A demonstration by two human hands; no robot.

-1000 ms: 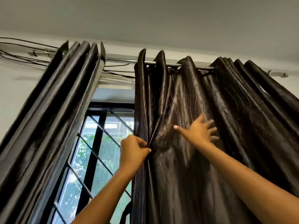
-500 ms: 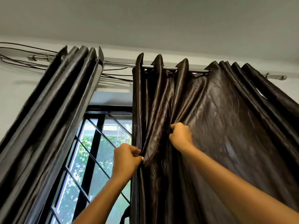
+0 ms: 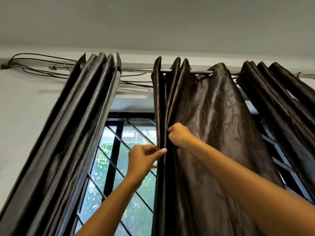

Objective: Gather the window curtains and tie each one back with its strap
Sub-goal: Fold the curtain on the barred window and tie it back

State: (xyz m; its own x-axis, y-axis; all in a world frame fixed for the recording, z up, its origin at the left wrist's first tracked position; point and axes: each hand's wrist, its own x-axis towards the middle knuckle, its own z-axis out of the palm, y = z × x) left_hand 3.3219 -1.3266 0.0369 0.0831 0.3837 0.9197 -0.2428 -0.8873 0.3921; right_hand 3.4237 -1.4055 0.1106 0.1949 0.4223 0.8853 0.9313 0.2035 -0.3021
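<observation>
Pinching the curtain (image 3: 213, 133) folds, left hand (image 3: 143, 160) and right hand (image 3: 179, 135) fingers clamp together.

Dark glossy right curtain (image 3: 213, 120) hangs half-gathered; left curtain (image 3: 81, 116) bunched in pleats.

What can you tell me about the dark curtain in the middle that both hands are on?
The middle curtain is dark brown, shiny like satin, with faint wavy stitched lines. It hangs from a metal rod threaded through its top. Its left part is bunched into tight upright folds; the rest is looser and creased. The left hand pinches its left edge, and the right hand, just above, grips a fold. No strap shows on it.
</observation>
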